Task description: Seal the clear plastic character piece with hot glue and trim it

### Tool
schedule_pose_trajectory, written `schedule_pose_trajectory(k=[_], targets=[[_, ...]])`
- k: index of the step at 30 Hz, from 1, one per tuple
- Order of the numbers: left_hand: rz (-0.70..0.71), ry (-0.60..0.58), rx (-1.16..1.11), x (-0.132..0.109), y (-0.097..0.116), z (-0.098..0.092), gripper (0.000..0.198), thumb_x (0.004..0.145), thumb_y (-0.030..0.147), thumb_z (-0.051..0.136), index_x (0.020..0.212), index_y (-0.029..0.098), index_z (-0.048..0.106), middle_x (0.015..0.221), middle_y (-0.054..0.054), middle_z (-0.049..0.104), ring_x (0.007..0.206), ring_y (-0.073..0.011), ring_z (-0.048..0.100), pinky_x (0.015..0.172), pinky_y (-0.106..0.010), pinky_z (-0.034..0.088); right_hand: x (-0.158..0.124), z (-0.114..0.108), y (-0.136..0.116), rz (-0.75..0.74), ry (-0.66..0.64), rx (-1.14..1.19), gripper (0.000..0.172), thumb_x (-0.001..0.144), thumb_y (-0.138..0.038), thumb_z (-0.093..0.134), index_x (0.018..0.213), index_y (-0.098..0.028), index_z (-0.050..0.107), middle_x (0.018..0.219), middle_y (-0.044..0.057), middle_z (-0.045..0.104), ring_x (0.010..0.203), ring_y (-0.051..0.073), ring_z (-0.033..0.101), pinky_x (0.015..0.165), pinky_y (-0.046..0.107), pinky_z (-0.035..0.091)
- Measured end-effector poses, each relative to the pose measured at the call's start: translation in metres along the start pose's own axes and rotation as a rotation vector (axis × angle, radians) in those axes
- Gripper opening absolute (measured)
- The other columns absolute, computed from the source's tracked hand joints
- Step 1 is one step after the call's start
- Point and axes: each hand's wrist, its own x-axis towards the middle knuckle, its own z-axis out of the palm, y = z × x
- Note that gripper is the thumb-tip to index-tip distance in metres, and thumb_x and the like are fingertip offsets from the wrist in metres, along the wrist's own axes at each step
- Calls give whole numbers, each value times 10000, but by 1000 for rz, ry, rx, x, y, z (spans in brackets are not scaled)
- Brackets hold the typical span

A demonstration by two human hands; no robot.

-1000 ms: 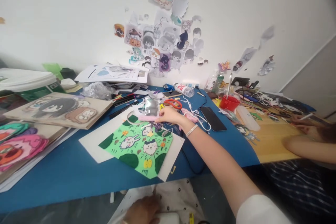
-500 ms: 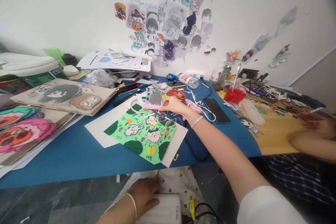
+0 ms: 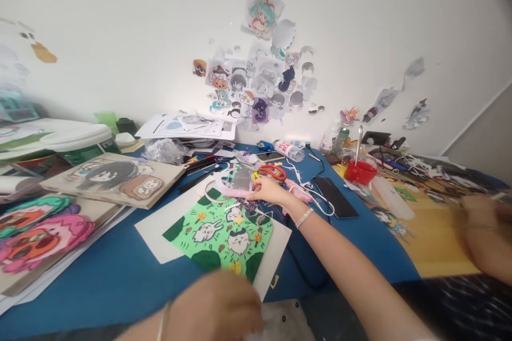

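Observation:
My right hand (image 3: 267,192) reaches across the blue table, fingers closed on a pink-edged item with a grey, see-through-looking middle (image 3: 240,178). A white cord or band curves from its left side. Beneath it, a small tangle of purple and grey bits (image 3: 256,208) rests on a green cartoon picture (image 3: 218,248) with white animal figures. My left hand (image 3: 222,303) is smeared by motion at the table's front edge, over the lower part of the picture; its fingers cannot be made out.
Orange-red scissors (image 3: 274,171), a lying bottle (image 3: 290,150) and a black phone (image 3: 335,197) are beyond and right of my right hand. Painted boards (image 3: 116,178) sit at the left. A red cup (image 3: 360,172) stands at the right, near another person's blurred hand (image 3: 478,213).
My left hand has risen from the white box below the table to the table's front edge. The view has tilted up. My right hand stays at the pink-edged item.

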Motion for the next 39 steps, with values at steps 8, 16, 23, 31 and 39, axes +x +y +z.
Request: schedule_pose_trajectory(k=[8,16,23,31,39], targets=[[-499,620,357,77,-107,-80,245,782,253,528,1002,153,570,1030,-140,603,1031,-318,527,900,-430,394,1,8,2,1,40,-25,280,798,-418,622,819,-139,617,766,-1,625,665,132,581,623,280,454],[-505,652,344,83,-142,-61,323,764,297,560,1040,128,548,981,-119,651,941,-261,590,835,-347,448,-3,4,-5,-35,165,-46,288,635,-481,726,689,-203,672,677,-16,663,703,175,591,620,257,353],[-535,628,295,85,-145,-63,335,792,346,512,1046,130,544,929,-104,666,863,-246,622,770,-335,473,-13,-15,-5,-57,218,-11,184,698,-366,698,705,-182,692,738,12,688,700,163,606,602,234,384],[-595,590,275,86,-139,-62,358,816,362,508,1074,116,542,978,-123,659,906,-250,606,793,-342,460,-46,-53,4,15,371,38,178,777,-324,586,760,-173,679,820,53,678,737,180,598,615,254,419],[-610,576,344,84,-135,-60,302,858,339,515,1070,127,546,996,-84,639,934,-216,593,820,-388,452,-84,-64,39,65,634,-1,181,768,-313,541,753,-173,655,779,51,653,715,198,569,640,297,417]])
